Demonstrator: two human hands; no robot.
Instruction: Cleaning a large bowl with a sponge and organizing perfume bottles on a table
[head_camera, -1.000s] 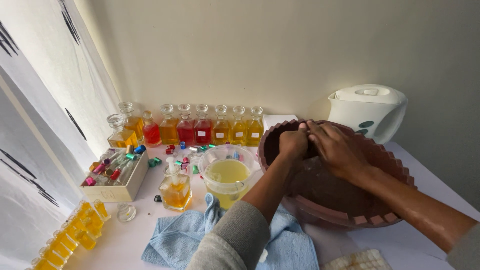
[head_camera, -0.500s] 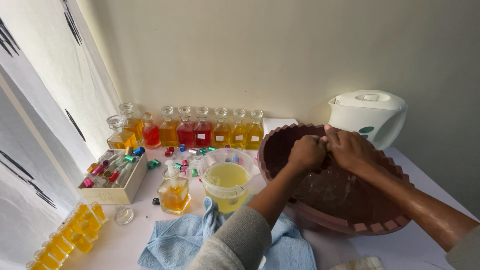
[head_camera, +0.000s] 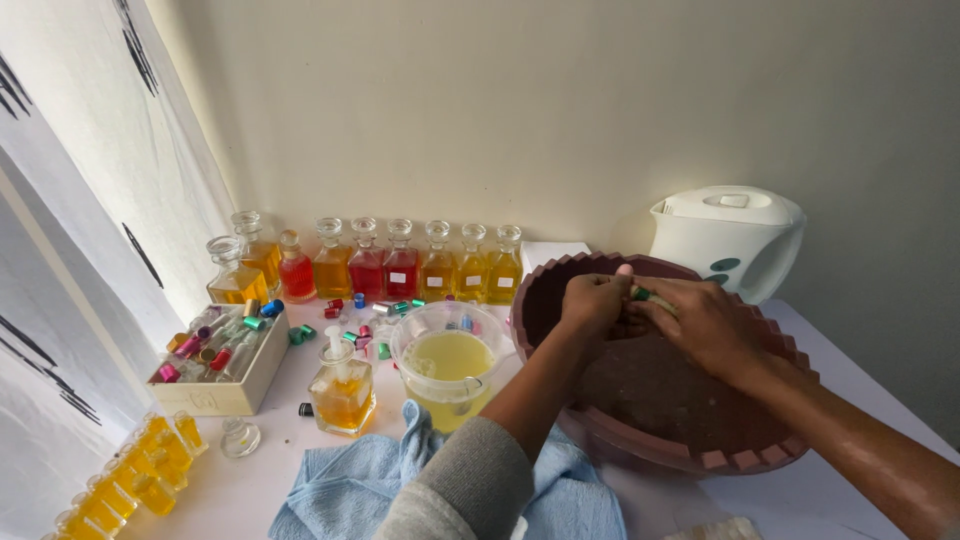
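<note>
Two hands, left hand (head_camera: 592, 300) and right hand (head_camera: 700, 322), are closed together on a small green-capped vial (head_camera: 645, 294), gripped by both sets of fingers. It is held over the maroon basin (head_camera: 740, 455), seemingly so drips are caught.

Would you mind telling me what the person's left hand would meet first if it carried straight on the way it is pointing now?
The left hand points right, and almost at once it would meet the right hand, with which it shares a small green piece over the brown basin. They look to be touching already, though depth is unclear.
</note>
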